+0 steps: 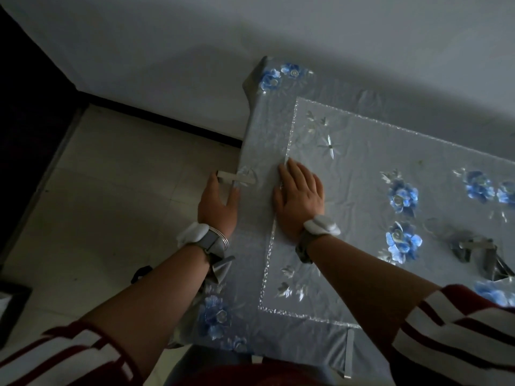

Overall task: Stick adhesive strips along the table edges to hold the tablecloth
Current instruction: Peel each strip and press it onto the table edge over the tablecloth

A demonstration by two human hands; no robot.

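A grey-blue tablecloth [348, 168] with blue flowers covers the table. A pale adhesive strip [237, 179] lies across the table's left edge, one end on the cloth, the other sticking out past the edge. My left hand [218, 203] is at that edge with thumb and fingers pinching the strip's overhanging end. My right hand [301, 197] lies flat, palm down, on the cloth just right of the strip, holding nothing. Another strip [349, 353] runs over the near edge of the table.
Several loose strips [479, 253] lie in a pile on the cloth at the right. Pale floor tiles [117, 190] spread to the left of the table. A white wall [278, 32] stands behind it. A dark object [11, 302] sits on the floor at the far left.
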